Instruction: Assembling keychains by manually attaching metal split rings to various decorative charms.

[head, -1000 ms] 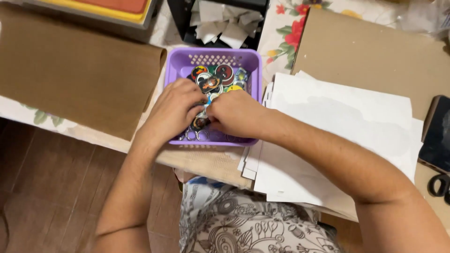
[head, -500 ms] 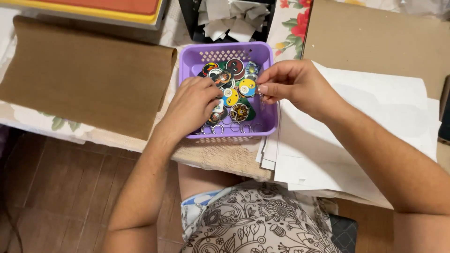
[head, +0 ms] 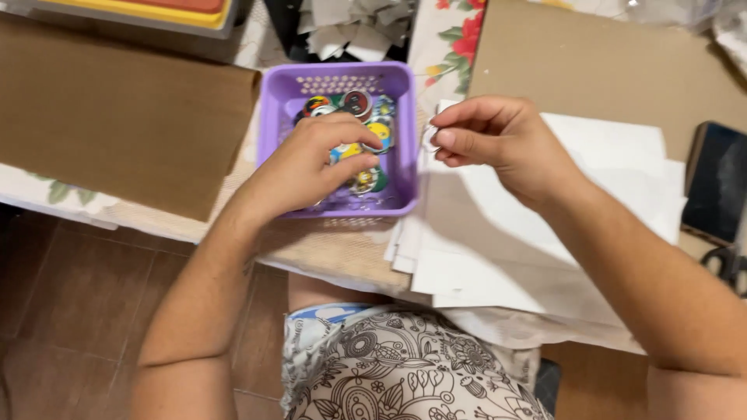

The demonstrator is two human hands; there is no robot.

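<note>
A purple plastic basket (head: 272, 117) sits on the table and holds several round colourful badges (head: 366, 117). My left hand (head: 303, 167) reaches into the basket, its fingers curled over the badges; whether it grips one is hidden. My right hand (head: 498, 144) hovers just right of the basket above a stack of white paper sheets (head: 545, 249). Its thumb and fingers pinch a small round whitish badge (head: 429, 138).
Brown card sheets lie at the left (head: 117, 117) and top right (head: 607, 62). A dark phone (head: 714, 183) and black scissor handles (head: 727, 264) lie at the right edge. Cut paper scraps (head: 350, 31) sit behind the basket. A flowered cloth (head: 447, 47) covers the table.
My right hand has come out of the basket with a small badge and moved right over the white paper. My left hand stays in the basket.
</note>
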